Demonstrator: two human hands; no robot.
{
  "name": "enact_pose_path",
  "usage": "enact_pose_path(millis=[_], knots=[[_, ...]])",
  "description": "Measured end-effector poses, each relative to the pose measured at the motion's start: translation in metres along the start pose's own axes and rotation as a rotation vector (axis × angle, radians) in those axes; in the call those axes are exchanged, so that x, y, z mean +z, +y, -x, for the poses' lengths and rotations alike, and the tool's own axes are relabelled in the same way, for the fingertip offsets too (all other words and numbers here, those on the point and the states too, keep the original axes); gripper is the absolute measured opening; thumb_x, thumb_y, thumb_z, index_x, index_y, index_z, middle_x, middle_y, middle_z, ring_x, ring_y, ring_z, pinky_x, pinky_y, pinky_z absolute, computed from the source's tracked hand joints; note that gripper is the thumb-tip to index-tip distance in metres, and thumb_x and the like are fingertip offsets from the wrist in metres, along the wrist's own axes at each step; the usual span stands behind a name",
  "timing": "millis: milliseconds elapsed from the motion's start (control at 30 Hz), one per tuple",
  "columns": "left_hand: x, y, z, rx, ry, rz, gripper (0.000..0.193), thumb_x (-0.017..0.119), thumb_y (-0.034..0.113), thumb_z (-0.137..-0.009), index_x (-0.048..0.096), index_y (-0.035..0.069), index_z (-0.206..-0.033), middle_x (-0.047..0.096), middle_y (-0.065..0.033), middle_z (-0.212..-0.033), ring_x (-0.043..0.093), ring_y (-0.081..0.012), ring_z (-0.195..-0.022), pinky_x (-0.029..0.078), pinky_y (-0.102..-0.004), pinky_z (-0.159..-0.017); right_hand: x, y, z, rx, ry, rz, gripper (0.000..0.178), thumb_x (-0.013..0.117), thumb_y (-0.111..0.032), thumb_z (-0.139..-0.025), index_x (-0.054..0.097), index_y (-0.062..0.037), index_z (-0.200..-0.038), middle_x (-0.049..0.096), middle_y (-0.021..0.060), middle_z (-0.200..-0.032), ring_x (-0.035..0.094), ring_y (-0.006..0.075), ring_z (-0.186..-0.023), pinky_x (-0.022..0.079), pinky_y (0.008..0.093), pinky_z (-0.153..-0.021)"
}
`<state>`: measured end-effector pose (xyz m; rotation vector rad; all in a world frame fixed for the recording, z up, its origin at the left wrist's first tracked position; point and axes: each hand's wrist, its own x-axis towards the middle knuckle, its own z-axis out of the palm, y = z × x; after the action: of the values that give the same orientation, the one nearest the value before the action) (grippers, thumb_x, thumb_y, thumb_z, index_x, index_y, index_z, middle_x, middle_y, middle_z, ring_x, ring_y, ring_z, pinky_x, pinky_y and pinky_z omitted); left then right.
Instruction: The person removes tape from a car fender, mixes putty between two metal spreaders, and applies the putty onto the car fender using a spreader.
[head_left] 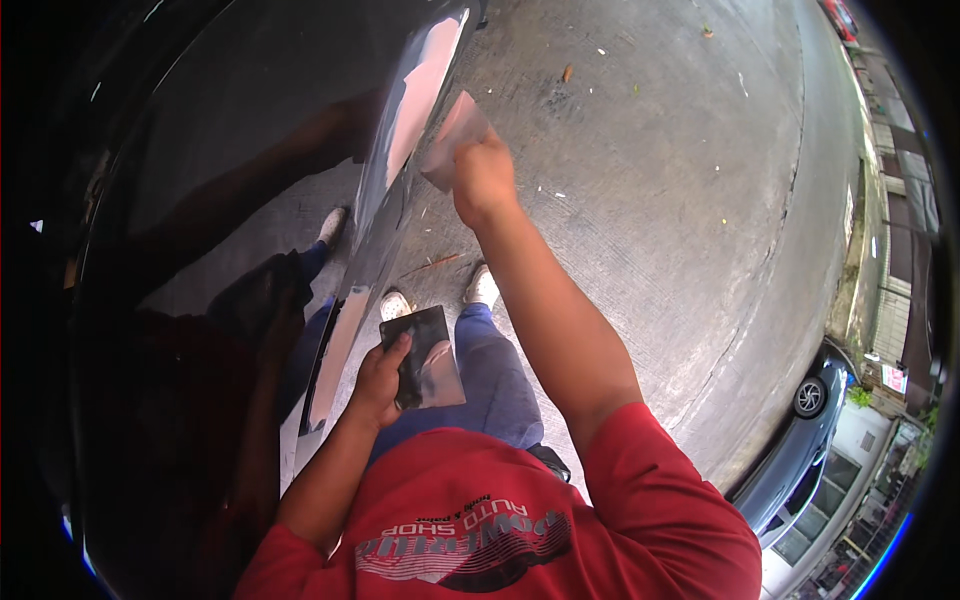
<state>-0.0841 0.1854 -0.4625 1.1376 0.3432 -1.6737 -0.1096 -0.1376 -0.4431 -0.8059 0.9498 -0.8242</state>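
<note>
My right hand (486, 178) is closed around a thin, flat putty spreader (447, 148), greyish pink and slightly blurred. The spreader is held beside a pink patch of body filler (424, 88) on the edge of a glossy black car panel (230, 120); whether it touches the panel I cannot tell. Lower down, at my waist, my left hand (376, 385) grips a dark rectangular mixing plate (415, 375) with its thumb on top. A smear of pink putty (436, 356) lies on that plate. A second pink filler strip (345, 330) runs along the panel's lower part.
The black panel takes up the whole left side and mirrors my arm and legs. Underfoot is a grey concrete floor (640, 200) with small bits of debris and a dry leaf (568, 73). A grey car (790, 450) stands at the lower right, near a building.
</note>
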Motion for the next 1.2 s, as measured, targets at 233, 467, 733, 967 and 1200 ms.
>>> enact_pose_path(millis=[233,467,733,967,1200], knots=[[-0.003,0.001,0.000,-0.005,-0.003,0.025,0.034,0.066,0.031,-0.113,0.069,0.004,-0.134,0.078,-0.0088,-0.119,0.078,-0.0207,-0.102,0.065,-0.0381,-0.088,0.024,-0.001,-0.015,0.018,-0.013,0.048,0.061,0.041,0.009,-0.097,0.054,0.0063,-0.157,0.070,0.0172,-0.142,0.068,0.0286,-0.129,0.052,0.0379,-0.111],[0.000,0.003,0.000,0.020,-0.005,0.041,0.037,0.065,0.030,-0.113,0.067,0.003,-0.137,0.077,-0.0093,-0.121,0.077,-0.0203,-0.103,0.064,-0.0371,-0.089,0.039,0.001,-0.018,0.001,-0.032,0.055,0.062,0.040,0.010,-0.096,0.053,0.0058,-0.157,0.070,0.0169,-0.142,0.068,0.0284,-0.129,0.052,0.0377,-0.111],[0.002,0.002,-0.001,0.035,-0.018,0.031,0.036,0.067,0.032,-0.112,0.067,0.005,-0.135,0.076,-0.0077,-0.118,0.076,-0.0193,-0.100,0.064,-0.0384,-0.087,0.047,0.000,0.005,-0.102,-0.121,0.063,0.064,0.041,0.012,-0.085,0.060,0.0067,-0.146,0.071,0.0185,-0.132,0.067,0.0314,-0.126,0.052,0.0410,-0.108],[-0.002,0.003,0.001,-0.012,-0.041,0.024,0.039,0.066,0.031,-0.113,0.063,0.004,-0.141,0.074,-0.0103,-0.123,0.076,-0.0226,-0.107,0.064,-0.0411,-0.091,0.063,-0.020,0.054,0.004,-0.168,0.166,0.075,0.046,0.011,-0.089,0.048,0.0037,-0.164,0.067,0.0197,-0.142,0.066,0.0259,-0.129,0.047,0.0319,-0.113],[0.006,0.002,-0.001,-0.022,-0.048,0.037,0.034,0.067,0.030,-0.112,0.068,0.006,-0.135,0.076,-0.0070,-0.118,0.075,-0.0201,-0.104,0.063,-0.0394,-0.087,0.072,-0.026,0.103,-0.169,-0.121,0.317,0.078,0.049,0.007,-0.092,0.036,0.0078,-0.168,0.056,0.0317,-0.158,0.056,0.0343,-0.148,0.041,0.0354,-0.122]])
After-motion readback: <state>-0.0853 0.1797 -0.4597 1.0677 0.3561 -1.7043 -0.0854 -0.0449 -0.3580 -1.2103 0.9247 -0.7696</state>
